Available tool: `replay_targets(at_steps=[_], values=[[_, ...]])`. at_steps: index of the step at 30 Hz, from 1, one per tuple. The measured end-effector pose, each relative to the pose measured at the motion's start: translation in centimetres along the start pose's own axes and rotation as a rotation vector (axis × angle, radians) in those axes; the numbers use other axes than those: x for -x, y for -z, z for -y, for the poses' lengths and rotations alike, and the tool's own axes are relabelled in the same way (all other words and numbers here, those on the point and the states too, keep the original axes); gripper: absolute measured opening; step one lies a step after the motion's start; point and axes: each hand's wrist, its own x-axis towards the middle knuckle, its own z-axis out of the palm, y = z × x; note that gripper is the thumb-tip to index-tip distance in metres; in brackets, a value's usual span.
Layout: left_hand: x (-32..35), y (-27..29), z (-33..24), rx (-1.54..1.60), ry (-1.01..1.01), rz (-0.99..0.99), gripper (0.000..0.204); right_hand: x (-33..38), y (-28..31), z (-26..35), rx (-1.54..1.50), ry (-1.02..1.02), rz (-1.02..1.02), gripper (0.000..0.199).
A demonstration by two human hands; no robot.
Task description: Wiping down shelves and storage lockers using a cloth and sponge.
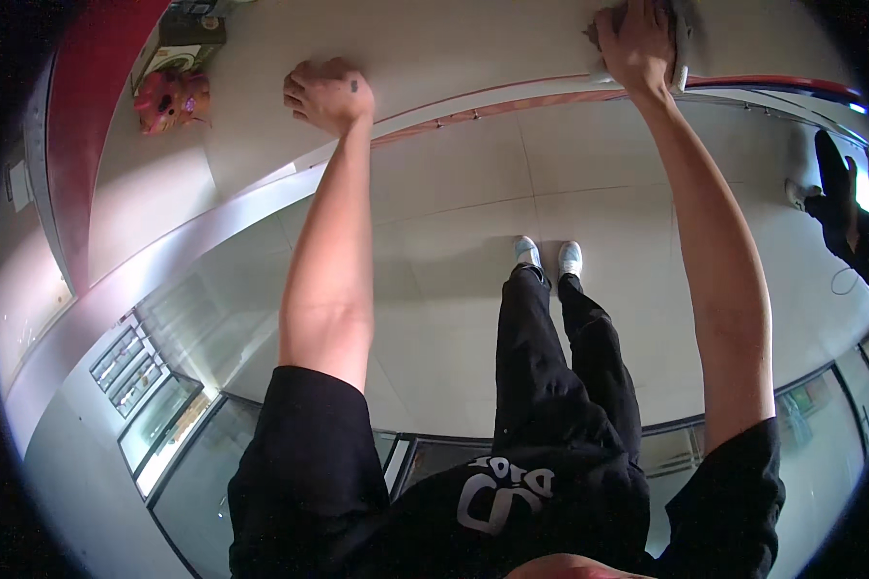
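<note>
My left hand [330,95] rests on the pale counter top [454,43] near its front edge, its fingers curled into a fist. Nothing shows between those fingers, though the palm side is hidden. Farther right, at the top of the view, my right hand [637,46] presses down on a greyish cloth [683,34]. The cloth sticks out on both sides of the hand, and a pale part of it lies over the counter's edge. Some fingertips are cut off by the upper rim of the picture.
A pink and orange animal-shaped figure [172,100] stands on the counter at the far left, beside a dark green box [185,48]. A red panel [116,106] rises there. Below are the tiled floor [434,280] and my shoes [570,259]. Another person [840,207] is at the right rim.
</note>
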Motion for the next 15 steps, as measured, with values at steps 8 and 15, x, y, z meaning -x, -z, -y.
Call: replay_targets(at_steps=[8, 15], values=[[0.1, 0.4, 0.2, 0.013, 0.006, -0.027, 0.038, 0.0, 0.8, -0.7, -0.006, -0.012, 0.137, 0.058], [0.1, 0.3, -0.2, 0.045, -0.019, -0.067, 0.037, -0.1, -0.3, -1.0, 0.015, 0.018, 0.03, 0.054]])
